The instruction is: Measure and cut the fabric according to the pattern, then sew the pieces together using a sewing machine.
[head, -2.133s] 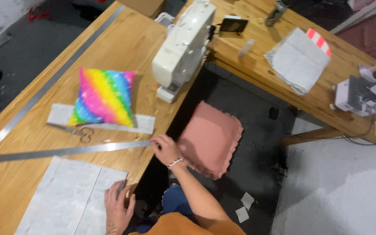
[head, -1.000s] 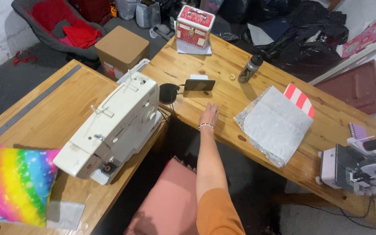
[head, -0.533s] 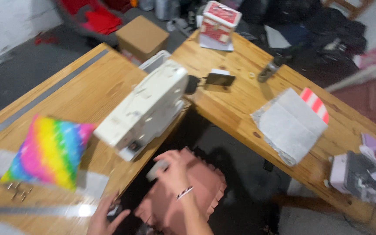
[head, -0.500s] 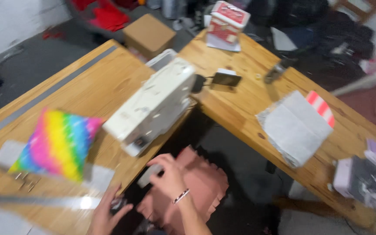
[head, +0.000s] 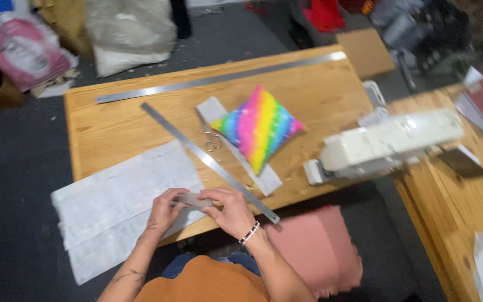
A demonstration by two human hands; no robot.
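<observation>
Hands both meet at the tabletop's [head: 113, 126] near edge: left hand [head: 165, 208] and right hand [head: 231, 210] each pinch one small grey object [head: 192, 199] between them. Nearby lie two metal rulers [head: 208, 159], two pale fabric sheets [head: 121, 196], one rainbow pillow [head: 259, 126] and one white sewing machine [head: 389, 144].

Soft, even light falls on the wooden table [head: 320, 95], with hardly any shadows. The long metal ruler [head: 211, 162] shines a little. Right of the table everything looks smeared and blurry, especially the white sewing machine [head: 387, 145]. The floor is dark.
</observation>
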